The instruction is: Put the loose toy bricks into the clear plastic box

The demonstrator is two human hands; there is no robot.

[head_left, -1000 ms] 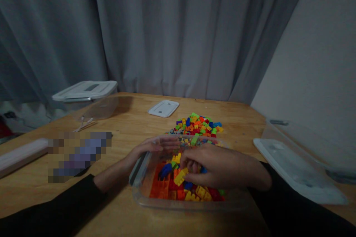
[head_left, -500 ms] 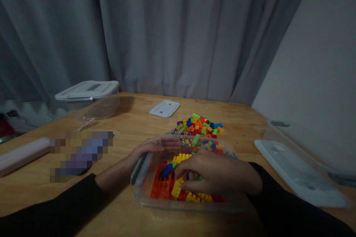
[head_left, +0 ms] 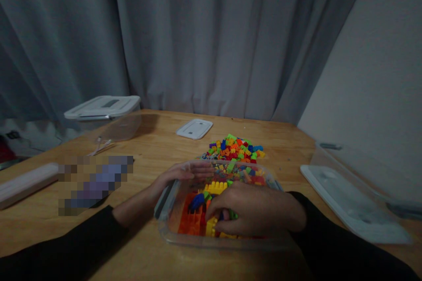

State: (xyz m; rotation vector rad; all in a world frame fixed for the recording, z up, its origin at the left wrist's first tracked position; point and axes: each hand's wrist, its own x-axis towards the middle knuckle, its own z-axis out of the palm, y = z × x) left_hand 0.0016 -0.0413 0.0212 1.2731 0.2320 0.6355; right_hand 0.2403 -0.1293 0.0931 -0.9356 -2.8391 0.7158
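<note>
A clear plastic bin (head_left: 184, 239) with grey side handles stands in front of me, holding orange, yellow, blue, red and green toy building bricks. My left hand (head_left: 187, 171) lies against its far left corner, fingers stretched along the far wall. Down inside the bin is my right hand (head_left: 242, 208), thumb and index finger curled in around a yellow building brick (head_left: 211, 227). The other fingers are tucked under and partly hidden. Left of that hand sit a blue brick (head_left: 197, 202) and an orange block piece (head_left: 189, 224). A yellow brick row (head_left: 216, 187) lies beyond the knuckles.
Behind the bin lies a heap of mixed bricks (head_left: 235, 147). A small white lid (head_left: 195, 128) is farther back. At the left are a lidded clear box (head_left: 121, 125), a pale long case (head_left: 29, 184) and a pixelated item (head_left: 102, 182). A second clear bin (head_left: 349, 167) and white lid (head_left: 349, 206) are right.
My right hand has shifted slightly down and left inside the bin. The yellow brick at its fingertips has turned more upright. The left hand stays in place.
</note>
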